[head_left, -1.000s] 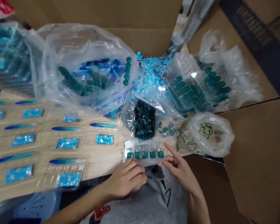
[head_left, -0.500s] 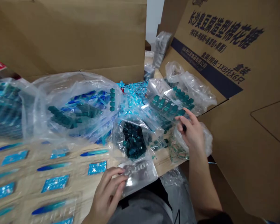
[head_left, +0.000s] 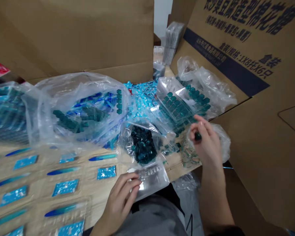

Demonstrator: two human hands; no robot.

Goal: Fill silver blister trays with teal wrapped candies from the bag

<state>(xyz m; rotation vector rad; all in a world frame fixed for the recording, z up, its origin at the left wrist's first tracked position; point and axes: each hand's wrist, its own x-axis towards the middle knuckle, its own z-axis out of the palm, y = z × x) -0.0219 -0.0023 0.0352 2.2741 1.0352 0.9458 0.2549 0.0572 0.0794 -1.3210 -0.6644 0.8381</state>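
My left hand [head_left: 123, 200] has its fingers closed on the left edge of a clear plastic tray [head_left: 153, 183] at the table's front edge. A row of small moulded hollows runs along the tray's far side. My right hand [head_left: 207, 142] is raised at the right, its fingers curled around a small dark green block [head_left: 198, 136]. Just beyond its fingertips lie stacked clear trays [head_left: 175, 106] with rows of green blocks. Between my hands, an opened clear bag [head_left: 125, 136] holds a heap of loose dark green blocks [head_left: 144, 146].
Trays with blue sachets [head_left: 65, 187] and blue, tapered pieces [head_left: 61, 171] cover the left. Behind are a large plastic bag [head_left: 51, 78], loose blue sachets [head_left: 142, 93] and a cardboard box [head_left: 71, 39]. A printed carton [head_left: 260, 108] borders the right side.
The view has shifted a little. My right hand has drawn slightly back from the stacked trays, still with the green block. My left hand stays on the clear tray.
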